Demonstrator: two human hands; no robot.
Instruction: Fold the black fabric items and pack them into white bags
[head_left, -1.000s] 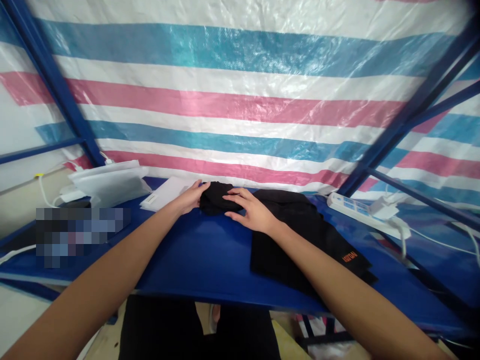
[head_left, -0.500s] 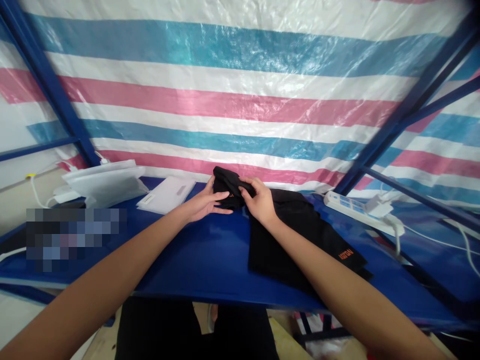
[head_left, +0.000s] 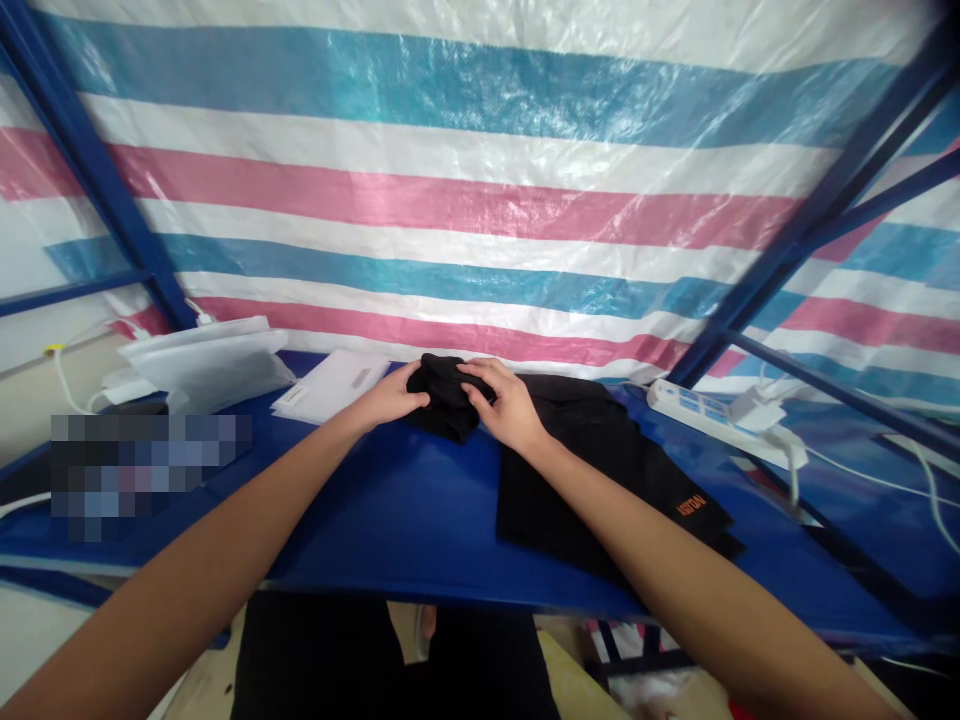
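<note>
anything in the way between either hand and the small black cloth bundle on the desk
Nothing visible: the left hand and right hand both touch the black bundle directly. The larger black garment lies to its right, and the white packet lies to its left, neither in between.

Bare left arm (head_left: 262,510) and bare right arm (head_left: 660,555) stretched forward, angled inward, left hand (head_left: 391,396) gripping between thumb and fingers — thumb on the nearer side, right hand (head_left: 511,405) close by but apart, fingers bent over, thumb below — back turned up.
</note>
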